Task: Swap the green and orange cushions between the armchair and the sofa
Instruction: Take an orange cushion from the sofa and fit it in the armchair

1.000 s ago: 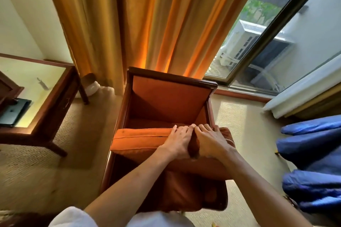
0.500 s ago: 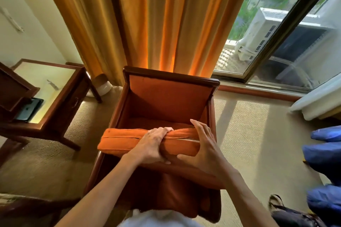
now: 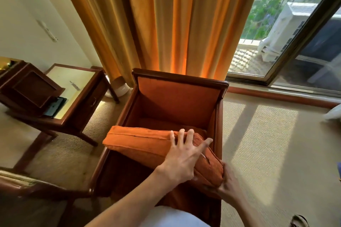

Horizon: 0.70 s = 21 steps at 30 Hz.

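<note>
- We look down into a carpeted room; amber curtains (image 3: 177, 20) hang across twelve o'clock, and a window (image 3: 287, 29) at two o'clock shows trees and a white outdoor unit behind the glass.
- The carpet (image 3: 262, 153) at three o'clock carries bright bars of sunlight.
- At nine o'clock stands a dark wooden bench (image 3: 79, 105) with a pale glass top; a dark wooden box (image 3: 29, 88) sits on its left part and a dark flat device lies just beside that box.
- The armchair (image 3: 177, 96), wood-framed with orange upholstery, fills the centre of our view, its back toward twelve o'clock and its seat open to us.
- The orange cushion (image 3: 147, 145) lies across the front of the armchair, spanning from the left arm rail to the right one, its long seam edge turned up and its right end dipping toward five o'clock.
- Our left hand (image 3: 184, 156) rests flat on top of the orange cushion near its right end, fingers (image 3: 181, 135) spread wide; its grip is open, pressing rather than clasping.
- Our right hand (image 3: 227, 184) is at five o'clock, cupped under and around the cushion's lower right corner; its grip is closed on that corner, though the fingertips are hidden beneath the fabric.
- The two hands are close together, the left above the cushion, the right below.
- The green cushion and the sofa are out of our view.
</note>
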Each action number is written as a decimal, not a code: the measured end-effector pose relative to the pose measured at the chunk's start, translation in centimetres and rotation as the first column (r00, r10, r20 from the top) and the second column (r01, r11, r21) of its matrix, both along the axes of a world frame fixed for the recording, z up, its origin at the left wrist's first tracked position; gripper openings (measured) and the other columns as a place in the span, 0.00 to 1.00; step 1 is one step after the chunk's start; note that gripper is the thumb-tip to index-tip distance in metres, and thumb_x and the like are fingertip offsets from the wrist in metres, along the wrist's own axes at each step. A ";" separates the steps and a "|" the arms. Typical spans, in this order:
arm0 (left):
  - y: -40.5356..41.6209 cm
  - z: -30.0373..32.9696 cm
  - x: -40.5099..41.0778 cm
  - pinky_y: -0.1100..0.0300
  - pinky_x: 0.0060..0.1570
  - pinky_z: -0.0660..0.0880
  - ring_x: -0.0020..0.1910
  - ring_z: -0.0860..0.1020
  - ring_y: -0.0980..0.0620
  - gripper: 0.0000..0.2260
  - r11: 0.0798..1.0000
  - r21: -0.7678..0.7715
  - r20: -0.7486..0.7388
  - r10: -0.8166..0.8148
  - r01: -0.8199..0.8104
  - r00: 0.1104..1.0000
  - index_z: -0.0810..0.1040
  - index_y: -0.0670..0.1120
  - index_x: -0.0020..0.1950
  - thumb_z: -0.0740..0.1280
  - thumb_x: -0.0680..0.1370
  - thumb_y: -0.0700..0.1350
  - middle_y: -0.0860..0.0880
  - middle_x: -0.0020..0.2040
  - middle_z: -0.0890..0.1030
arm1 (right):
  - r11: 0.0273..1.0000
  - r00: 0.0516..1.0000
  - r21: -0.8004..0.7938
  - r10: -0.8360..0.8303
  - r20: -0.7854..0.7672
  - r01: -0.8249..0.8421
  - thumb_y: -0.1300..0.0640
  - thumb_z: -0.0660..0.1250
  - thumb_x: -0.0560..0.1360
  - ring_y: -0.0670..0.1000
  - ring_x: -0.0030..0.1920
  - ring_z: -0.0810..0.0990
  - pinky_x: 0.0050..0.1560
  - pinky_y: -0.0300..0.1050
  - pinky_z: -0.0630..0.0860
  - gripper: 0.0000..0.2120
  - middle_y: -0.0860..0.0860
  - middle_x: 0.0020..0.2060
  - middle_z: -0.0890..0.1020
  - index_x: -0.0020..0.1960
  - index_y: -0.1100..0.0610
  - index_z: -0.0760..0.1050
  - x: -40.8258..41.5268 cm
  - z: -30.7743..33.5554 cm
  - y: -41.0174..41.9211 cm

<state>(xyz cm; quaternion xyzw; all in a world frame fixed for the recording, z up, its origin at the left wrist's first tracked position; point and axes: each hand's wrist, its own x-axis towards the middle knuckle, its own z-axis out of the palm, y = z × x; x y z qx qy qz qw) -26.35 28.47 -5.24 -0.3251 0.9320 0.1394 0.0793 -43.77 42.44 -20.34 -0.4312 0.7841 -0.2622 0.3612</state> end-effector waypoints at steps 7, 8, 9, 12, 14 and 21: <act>-5.9 3.2 3.1 0.46 0.66 0.68 0.62 0.68 0.49 0.49 0.999 0.043 -0.221 0.016 -0.007 0.975 0.64 0.62 0.74 0.82 0.57 0.63 0.50 0.65 0.68 | 0.999 0.999 -0.032 0.011 -0.036 -0.012 0.41 0.83 0.50 0.53 0.48 0.78 0.49 0.49 0.74 0.37 0.44 0.45 0.79 0.56 0.42 0.74 0.1 5.7 -3.0; -7.1 4.3 4.3 0.49 0.64 0.69 0.61 0.68 0.52 0.49 0.996 0.091 -0.270 0.037 -0.013 0.962 0.65 0.63 0.74 0.82 0.56 0.63 0.53 0.63 0.68 | 0.998 0.996 -0.040 0.039 -0.085 -0.043 0.39 0.81 0.50 0.52 0.49 0.77 0.52 0.51 0.73 0.38 0.42 0.46 0.79 0.57 0.44 0.74 0.0 7.1 -3.6; -8.5 5.3 5.7 0.52 0.64 0.70 0.61 0.69 0.54 0.49 0.989 0.144 -0.320 0.070 -0.025 0.945 0.65 0.65 0.74 0.82 0.55 0.64 0.55 0.63 0.68 | 0.996 0.987 -0.056 0.066 -0.144 -0.075 0.35 0.79 0.51 0.50 0.50 0.76 0.54 0.52 0.71 0.38 0.41 0.47 0.77 0.58 0.44 0.73 0.0 8.7 -4.4; -12.8 6.4 10.9 0.58 0.65 0.69 0.64 0.70 0.61 0.54 0.950 0.302 -0.419 0.205 -0.077 0.885 0.63 0.67 0.74 0.84 0.52 0.64 0.61 0.64 0.70 | 0.983 0.909 -0.068 0.131 -0.396 -0.172 0.29 0.72 0.53 0.48 0.55 0.71 0.56 0.52 0.67 0.42 0.41 0.51 0.73 0.65 0.39 0.69 0.6 13.5 -6.7; -14.9 4.0 14.3 0.59 0.66 0.69 0.65 0.71 0.61 0.56 0.906 0.392 -0.383 0.317 -0.158 0.868 0.62 0.66 0.74 0.85 0.50 0.62 0.61 0.65 0.72 | 0.980 0.813 -0.054 0.128 -0.569 -0.192 0.29 0.68 0.53 0.49 0.57 0.69 0.57 0.51 0.67 0.44 0.42 0.53 0.72 0.67 0.37 0.66 2.5 15.4 -8.4; -17.6 -6.4 21.2 0.58 0.63 0.68 0.63 0.72 0.57 0.49 0.793 0.538 -0.310 0.501 -0.286 0.808 0.66 0.69 0.64 0.86 0.48 0.58 0.56 0.63 0.72 | 0.937 0.697 0.117 0.324 -0.640 -0.328 0.31 0.69 0.57 0.53 0.69 0.65 0.73 0.56 0.52 0.51 0.47 0.66 0.70 0.75 0.45 0.57 8.4 13.6 -14.4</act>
